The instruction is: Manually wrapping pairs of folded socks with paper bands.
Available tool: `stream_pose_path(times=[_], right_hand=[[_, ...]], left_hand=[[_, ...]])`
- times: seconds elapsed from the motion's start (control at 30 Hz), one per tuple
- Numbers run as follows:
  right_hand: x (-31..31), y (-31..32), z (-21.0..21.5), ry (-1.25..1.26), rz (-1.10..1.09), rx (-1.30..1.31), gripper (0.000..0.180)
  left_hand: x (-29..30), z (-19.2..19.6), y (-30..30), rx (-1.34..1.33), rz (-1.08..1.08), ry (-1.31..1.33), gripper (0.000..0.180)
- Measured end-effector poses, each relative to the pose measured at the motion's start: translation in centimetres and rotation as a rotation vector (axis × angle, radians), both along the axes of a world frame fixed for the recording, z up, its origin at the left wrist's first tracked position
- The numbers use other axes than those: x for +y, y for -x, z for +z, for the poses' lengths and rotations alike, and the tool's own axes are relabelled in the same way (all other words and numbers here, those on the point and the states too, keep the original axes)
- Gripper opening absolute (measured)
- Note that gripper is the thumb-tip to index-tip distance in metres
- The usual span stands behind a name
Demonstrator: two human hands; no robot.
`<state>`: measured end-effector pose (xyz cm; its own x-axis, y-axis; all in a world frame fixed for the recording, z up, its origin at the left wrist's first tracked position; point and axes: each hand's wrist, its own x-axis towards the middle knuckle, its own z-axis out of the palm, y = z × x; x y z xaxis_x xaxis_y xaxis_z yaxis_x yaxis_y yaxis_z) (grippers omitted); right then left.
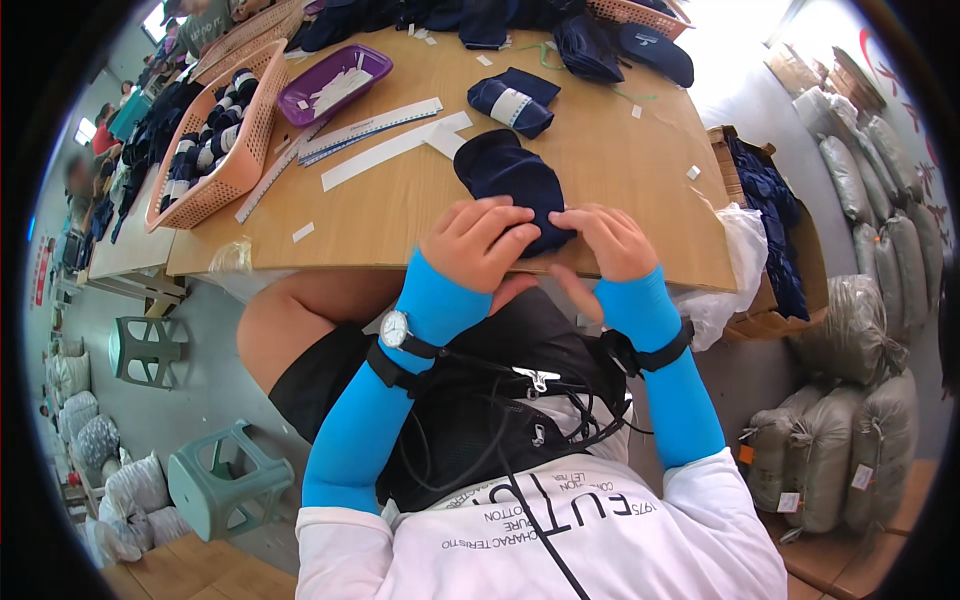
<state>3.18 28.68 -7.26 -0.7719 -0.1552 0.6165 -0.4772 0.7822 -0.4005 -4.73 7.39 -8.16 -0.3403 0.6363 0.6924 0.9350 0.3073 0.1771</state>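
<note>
A navy fabric cap (510, 178) lies at the table's near edge, its rounded brim pointing away from me. My left hand (478, 240) has its curled fingers closed on the cap's near left part. From the other side, the fingertips of my right hand (610, 245) press on the cap's near right edge. Both thumbs extend below the fingers, close to the table edge. Just beyond lies a folded navy cap (530, 88) with a white paper band (511, 106) around it.
White paper strips (375, 158) and rulers (375, 130) lie left of the cap. A purple tray (378, 65) holds white slips; a pink basket (245, 150) holds banded navy rolls. More caps (655, 52) sit at the back. A cardboard box (815, 270) with navy items stands right.
</note>
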Motion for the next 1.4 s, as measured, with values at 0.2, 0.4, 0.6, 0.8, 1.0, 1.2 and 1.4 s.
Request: stream_pose_path(times=[0.2,0.4,0.6,0.8,1.0,1.2,1.4], right_hand=[[-0.5,-1.8,-1.2,-0.074,-0.021,0.111,0.033],[-0.7,-0.5,-1.6,-0.118,-0.051,0.142,0.023],[-1.0,2.0,-1.1,-0.100,-0.050,0.039,0.008],[-1.4,3.5,-2.1,-0.114,-0.231,0.036,0.024],[-0.6,4.0,-2.2,-0.062,-0.120,0.120,0.023],[-0.1,0.4,-0.8,-0.016,-0.065,0.038,0.017],[0.6,-0.6,-1.0,-0.015,0.093,0.130,0.033]], left_hand=[[0.3,-2.5,-1.4,0.165,0.023,-0.114,0.037],[0.0,-1.4,-1.1,-0.027,-0.010,-0.176,0.031],[1.8,-1.5,-1.4,-0.188,0.209,-0.253,0.011],[1.4,-1.9,-2.1,-0.131,0.252,-0.259,0.025],[0.1,-1.6,-3.0,-0.022,0.161,-0.115,0.038],[0.3,-3.0,-2.5,0.093,0.130,-0.127,0.042],[0.8,-2.9,-1.9,0.017,0.097,-0.170,0.041]])
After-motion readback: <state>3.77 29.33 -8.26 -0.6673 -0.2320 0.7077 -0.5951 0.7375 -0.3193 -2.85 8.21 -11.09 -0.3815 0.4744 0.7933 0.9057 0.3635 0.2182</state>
